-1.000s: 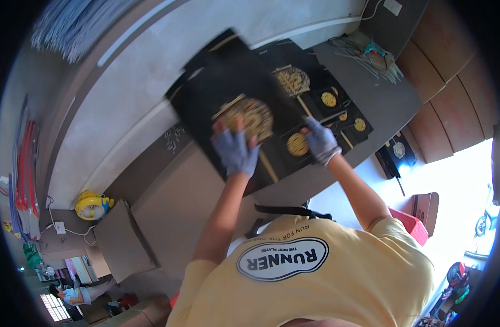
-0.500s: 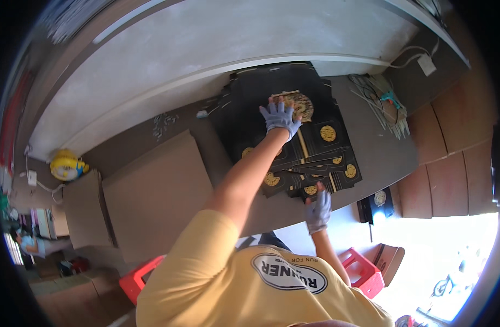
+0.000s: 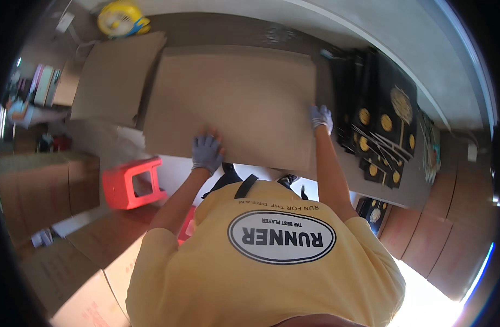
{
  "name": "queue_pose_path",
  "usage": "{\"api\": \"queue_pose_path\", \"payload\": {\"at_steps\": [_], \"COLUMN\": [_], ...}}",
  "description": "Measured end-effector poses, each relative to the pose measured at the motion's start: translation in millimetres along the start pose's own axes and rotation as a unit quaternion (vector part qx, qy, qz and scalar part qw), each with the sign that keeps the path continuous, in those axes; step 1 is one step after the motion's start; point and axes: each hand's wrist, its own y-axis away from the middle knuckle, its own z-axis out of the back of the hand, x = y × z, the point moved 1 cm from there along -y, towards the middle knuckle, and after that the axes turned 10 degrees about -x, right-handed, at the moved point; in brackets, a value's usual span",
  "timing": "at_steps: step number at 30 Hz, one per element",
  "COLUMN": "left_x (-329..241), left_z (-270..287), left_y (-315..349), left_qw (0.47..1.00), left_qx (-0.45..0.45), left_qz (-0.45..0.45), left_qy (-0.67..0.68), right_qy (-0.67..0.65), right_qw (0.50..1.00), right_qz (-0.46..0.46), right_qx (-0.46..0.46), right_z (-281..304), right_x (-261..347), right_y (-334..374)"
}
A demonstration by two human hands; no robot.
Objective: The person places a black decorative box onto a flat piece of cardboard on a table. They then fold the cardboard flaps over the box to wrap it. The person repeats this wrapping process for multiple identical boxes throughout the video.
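Observation:
A large brown cardboard sheet (image 3: 236,103) lies flat on the worktable in front of me. My left hand (image 3: 207,152), in a grey glove with bare fingertips, rests on its near edge with the fingers stretched over the board. At the sheet's right edge is my right hand (image 3: 322,119), gloved alike, its fingers pointing forward along that edge; they are slightly blurred. Nothing is visibly held in either hand. To the right of that hand lies a pile of black flat box blanks (image 3: 388,101) with gold round prints, overlapping one another.
Another stack of cardboard (image 3: 116,79) lies left of the sheet, with a yellow fan (image 3: 119,20) behind it. A red stool (image 3: 133,182) stands at the lower left near brown cartons (image 3: 48,188). More cartons (image 3: 416,237) are stacked beyond the table's right end.
My view has swung left. Both hands have left the black blanks; the left now lies on the cardboard's near edge and the right at its right edge.

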Motion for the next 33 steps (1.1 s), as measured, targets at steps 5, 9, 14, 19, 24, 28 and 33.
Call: {"api": "queue_pose_path", "payload": {"at_steps": [5, 9, 14, 19, 24, 28, 33], "left_x": [9, 25, 93, 154, 214, 193, 116], "left_z": [-6, -3, 20, -6, -12, 62, 83], "left_y": [21, 22, -24, -50, -78, -120, -140], "left_qw": [0.996, 0.994, 0.988, 0.952, 0.941, 0.941, 0.874], "left_qx": [0.062, -0.032, -0.013, -0.106, 0.005, 0.077, -0.244], "left_qz": [0.001, -0.022, 0.143, 0.286, 0.322, 0.206, 0.008], "left_qy": [0.058, 0.102, 0.052, -0.020, 0.106, 0.259, 0.420], "right_qy": [0.031, 0.017, -0.007, -0.052, -0.224, -0.435, -0.577], "right_qw": [0.996, 0.977, 0.981, 0.983, 0.973, 0.897, 0.793], "right_qz": [-0.026, 0.022, 0.012, 0.069, 0.049, 0.010, 0.167], "right_qx": [-0.075, -0.212, -0.192, -0.164, -0.018, 0.079, 0.105], "right_z": [-19, -11, 46, 45, 42, 71, 59], "right_x": [24, 35, 10, -44, -65, -65, 55], "right_y": [19, 38, -10, -56, -69, -54, 25]}}
